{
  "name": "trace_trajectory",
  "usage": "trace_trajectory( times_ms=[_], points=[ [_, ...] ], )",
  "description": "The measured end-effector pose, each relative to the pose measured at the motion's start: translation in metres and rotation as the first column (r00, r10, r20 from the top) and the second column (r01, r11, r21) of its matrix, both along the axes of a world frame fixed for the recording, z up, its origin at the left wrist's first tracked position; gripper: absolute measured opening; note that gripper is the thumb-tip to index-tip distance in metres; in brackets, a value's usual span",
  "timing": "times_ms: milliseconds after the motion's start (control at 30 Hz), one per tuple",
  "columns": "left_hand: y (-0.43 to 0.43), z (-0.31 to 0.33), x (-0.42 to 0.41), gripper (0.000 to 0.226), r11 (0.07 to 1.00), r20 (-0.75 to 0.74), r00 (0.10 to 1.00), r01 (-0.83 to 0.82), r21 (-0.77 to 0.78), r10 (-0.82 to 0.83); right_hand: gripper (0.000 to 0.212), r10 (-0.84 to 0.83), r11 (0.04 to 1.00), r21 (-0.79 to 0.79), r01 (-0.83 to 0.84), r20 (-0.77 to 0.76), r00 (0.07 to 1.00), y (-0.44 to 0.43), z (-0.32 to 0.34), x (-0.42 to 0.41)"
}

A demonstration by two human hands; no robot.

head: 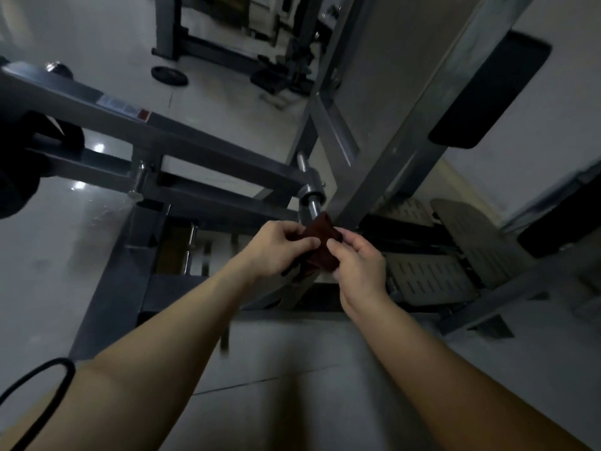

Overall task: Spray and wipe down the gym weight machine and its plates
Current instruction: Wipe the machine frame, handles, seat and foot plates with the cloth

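A dark red cloth (322, 242) is bunched between both hands at the middle of the view. My left hand (276, 247) pinches its left side with curled fingers. My right hand (356, 262) grips its right side and lower edge. The cloth sits just below the end of a chrome plate peg (310, 193) that sticks out from the grey steel frame (201, 138) of the weight machine. No spray bottle is in view.
A slanted grey upright (406, 131) with black pads (487, 92) rises to the right. Perforated foot plates (432, 278) lie low on the right. A loose black weight plate (169, 75) rests on the far floor. A black cable (39, 385) loops at lower left.
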State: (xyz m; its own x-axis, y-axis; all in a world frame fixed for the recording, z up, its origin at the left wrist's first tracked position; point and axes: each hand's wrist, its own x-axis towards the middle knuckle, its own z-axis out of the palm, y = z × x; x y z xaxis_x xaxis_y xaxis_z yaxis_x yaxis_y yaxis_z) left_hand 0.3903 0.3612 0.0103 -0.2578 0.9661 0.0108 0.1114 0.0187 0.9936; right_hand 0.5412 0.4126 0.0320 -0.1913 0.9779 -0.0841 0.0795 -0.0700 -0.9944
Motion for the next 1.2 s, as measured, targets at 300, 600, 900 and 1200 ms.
trace_trajectory(
  times_ms=[300,600,900,1200],
  points=[
    [0.052,0.077,0.015,0.024,0.855,0.000,0.951,-0.279,0.437,0.310,0.053,-0.181,0.902,0.382,0.201,-0.088,0.980,0.013,0.071,-0.009],
    [0.055,-0.015,0.045,0.018,0.882,0.135,0.923,-0.385,0.271,0.361,0.070,-0.152,0.835,0.539,0.113,0.028,0.988,0.016,0.052,-0.019],
    [0.059,0.028,0.039,0.026,0.825,0.267,0.937,-0.329,0.459,0.225,0.075,-0.200,0.814,0.551,0.185,-0.034,0.979,0.018,0.043,-0.036],
    [0.048,-0.099,0.041,0.019,0.939,0.117,0.940,-0.331,0.092,0.320,0.076,-0.181,0.780,0.622,0.063,0.128,0.975,0.026,-0.005,-0.011]
  ],
)
